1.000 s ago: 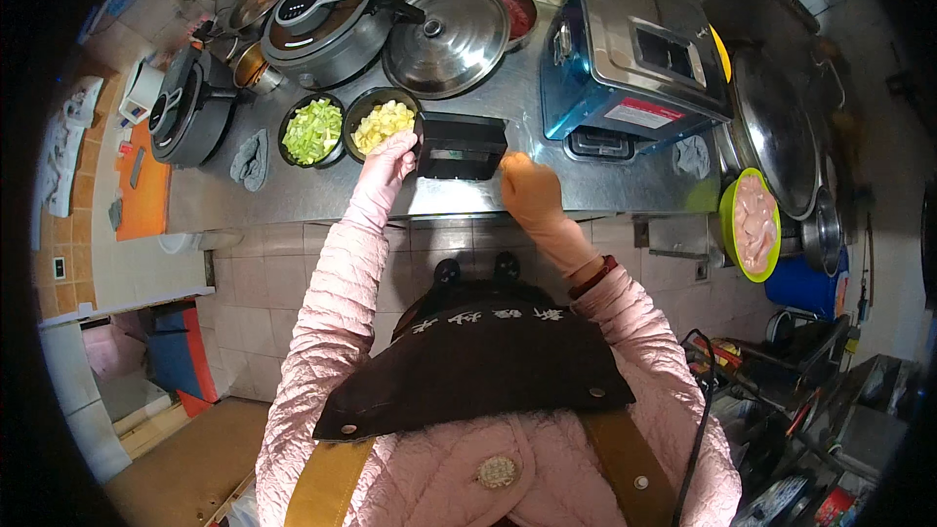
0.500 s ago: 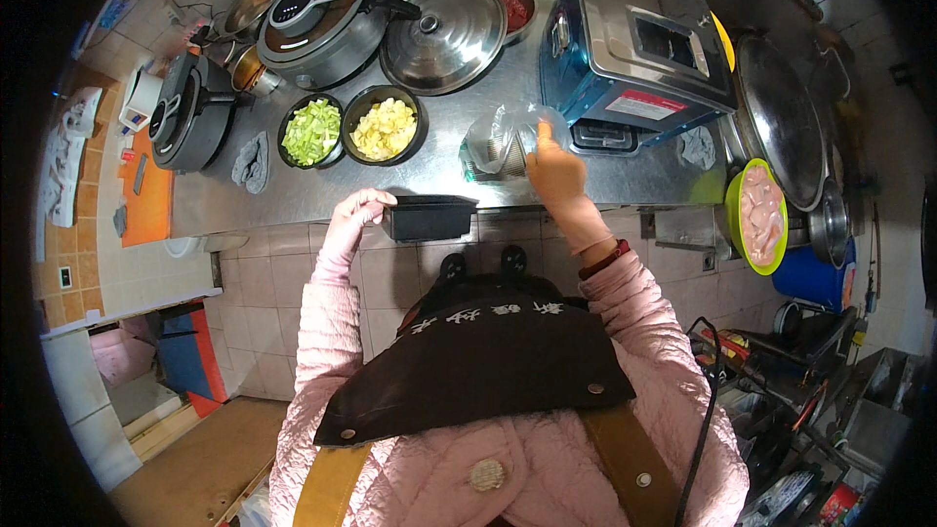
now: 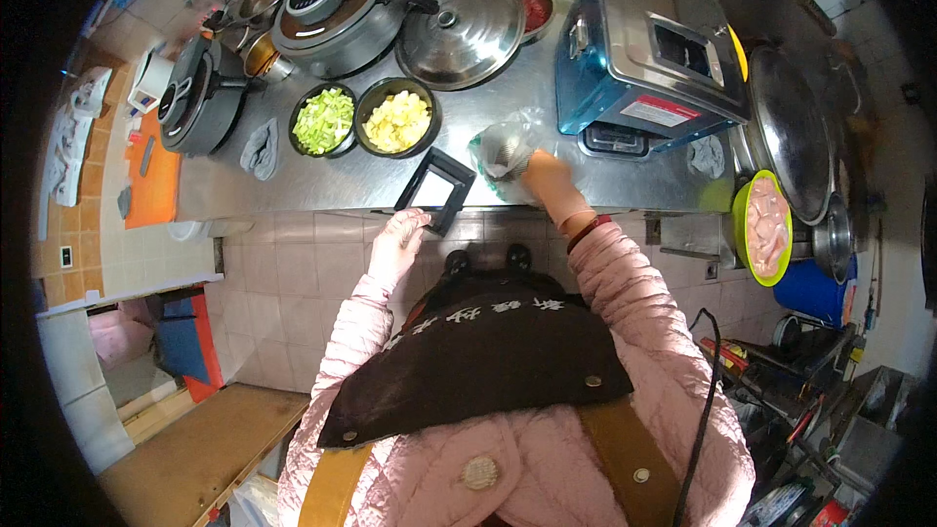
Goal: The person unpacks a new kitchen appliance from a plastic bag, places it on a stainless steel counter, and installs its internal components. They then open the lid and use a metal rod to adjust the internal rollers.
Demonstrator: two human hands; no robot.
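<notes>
My left hand pinches the near edge of a black rectangular frame, tilted at the counter's front edge with bright metal showing through its opening. My right hand is closed at a clear plastic bag on the counter; its fingers are partly hidden and blurred. A ribbed metal piece with a bit of green shows through the plastic. Beyond the frame stand two black bowls, one with chopped green vegetable, the other with pale yellow chunks.
A steel-and-blue machine stands at the right, a grey pot and a steel lid at the back. On the right, a lime-green basin holds pale raw meat. A grey cloth lies on the left counter.
My left hand has moved right and turned the black piece, so its opening now shows. My right hand has shifted slightly down toward the counter's front edge, by the plastic bag.
</notes>
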